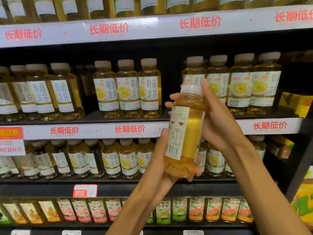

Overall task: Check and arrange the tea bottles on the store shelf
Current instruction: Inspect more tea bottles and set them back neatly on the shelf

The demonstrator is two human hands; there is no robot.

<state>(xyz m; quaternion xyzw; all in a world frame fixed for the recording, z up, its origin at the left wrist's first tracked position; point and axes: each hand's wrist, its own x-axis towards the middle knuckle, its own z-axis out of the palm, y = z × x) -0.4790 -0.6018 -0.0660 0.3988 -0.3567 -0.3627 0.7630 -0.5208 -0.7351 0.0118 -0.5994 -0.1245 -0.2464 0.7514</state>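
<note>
I hold one tea bottle (185, 133) up in front of the shelf, its back label with barcode turned toward me, white cap at the top. My left hand (162, 160) cups its base from below and the left. My right hand (215, 116) wraps around its upper body, just below the cap. Rows of the same yellow tea bottles (127, 89) stand on the middle shelf (94, 130), with an empty slot between the centre group and the right group (243, 85). More of them (111, 158) fill the shelf below.
A top shelf (152, 26) with a red-lettered price strip carries more tea. The bottom shelf holds several fruit-label bottles (196, 209). Yellow cartons (296, 104) sit at the right end. A red price tag (84, 190) hangs on the lower shelf edge.
</note>
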